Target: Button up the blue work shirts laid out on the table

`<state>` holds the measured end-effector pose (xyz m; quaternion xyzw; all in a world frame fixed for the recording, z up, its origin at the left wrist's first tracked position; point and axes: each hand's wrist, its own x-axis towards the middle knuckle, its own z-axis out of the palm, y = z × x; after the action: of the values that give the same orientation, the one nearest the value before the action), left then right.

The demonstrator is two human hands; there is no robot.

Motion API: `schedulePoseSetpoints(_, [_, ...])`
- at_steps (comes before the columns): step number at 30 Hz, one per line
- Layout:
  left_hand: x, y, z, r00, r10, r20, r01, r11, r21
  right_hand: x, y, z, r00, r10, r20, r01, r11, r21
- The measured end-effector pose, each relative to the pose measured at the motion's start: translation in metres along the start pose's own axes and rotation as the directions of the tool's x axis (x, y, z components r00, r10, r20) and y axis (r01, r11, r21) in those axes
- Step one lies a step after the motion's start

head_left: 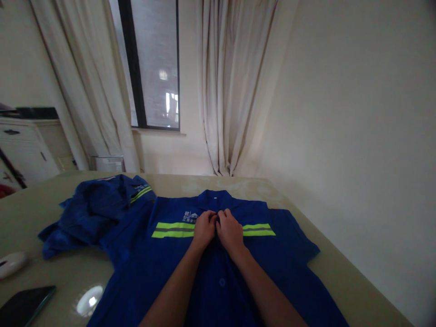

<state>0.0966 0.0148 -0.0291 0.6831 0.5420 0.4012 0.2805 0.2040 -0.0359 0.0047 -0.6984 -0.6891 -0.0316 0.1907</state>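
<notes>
One shirt (214,268), front up.
I see left hand (205,228) and right hand (229,228) pinching its placket (218,256) below the collar (225,196).

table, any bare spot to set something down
Bare patches: left of the crumpled garment, beyond the white object; between garment and dark flat object; a strip right of the spread shirt. Crowded: the middle, with shirt, left hand and right hand.

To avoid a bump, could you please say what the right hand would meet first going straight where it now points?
For the right hand, probably the fingertips of the left hand, close beside it, then the collar of the blue shirt beyond; depth there is unclear.
</notes>
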Motion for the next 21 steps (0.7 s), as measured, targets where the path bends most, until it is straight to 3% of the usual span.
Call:
schedulePoseSetpoints(5, [0.001, 0.000, 0.000, 0.999, -0.035, -0.036, 0.034, 0.999, -0.024, 0.000, 0.010, 0.015, 0.995, -0.090, -0.045, 0.092, 0.995, 0.045])
schedulePoseSetpoints(11, [0.000, -0.001, 0.004, 0.995, 0.005, -0.104, -0.010, 0.999, -0.050, 0.001, 0.015, 0.015, 0.986, -0.137, -0.100, 0.154, 0.970, 0.190])
schedulePoseSetpoints(15, [-0.001, -0.001, 0.002, 0.994, 0.085, -0.066, -0.089, 0.995, -0.054, 0.007, 0.023, 0.017, 0.993, 0.018, -0.120, 0.033, 0.914, 0.404])
schedulePoseSetpoints(21, [-0.009, 0.002, 0.007, 0.978, 0.189, 0.084, -0.184, 0.981, -0.063, 0.020, 0.043, 0.029, 0.945, 0.263, -0.194, -0.140, 0.863, 0.485])
